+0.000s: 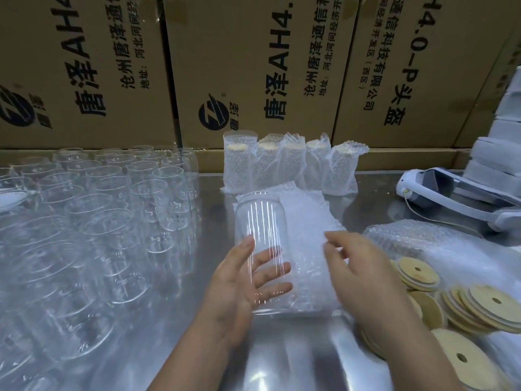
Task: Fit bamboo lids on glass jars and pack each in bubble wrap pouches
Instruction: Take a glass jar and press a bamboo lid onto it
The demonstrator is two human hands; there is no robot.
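Spread wide with fingers almost straight, the left hand [239, 289] cradles a glass jar [262, 221] from below, its fingers showing through the clear wall and the thumb laid up along the jar's left side. This jar is empty and has no lid; it lies tipped over above the middle of the steel table [296, 356], its long axis running away from the person, one end near the palm and the other pointing toward the back, and which end is the mouth cannot be told. Just beside it on the right lies a flat bubble wrap pouch [307, 221], also lengthwise front to back, and the right hand [361, 272] curls its fingertips down to pinch the pouch's film. At the back stand five packed pouches [284, 167], each holding a jar, bamboo lids visible atop some. On the left a crowd of empty jars [112, 210] stands upright. Loose bamboo lids [490, 303], each with a hole, are heaped at the right, near a spare bundle of pouches [408, 238]
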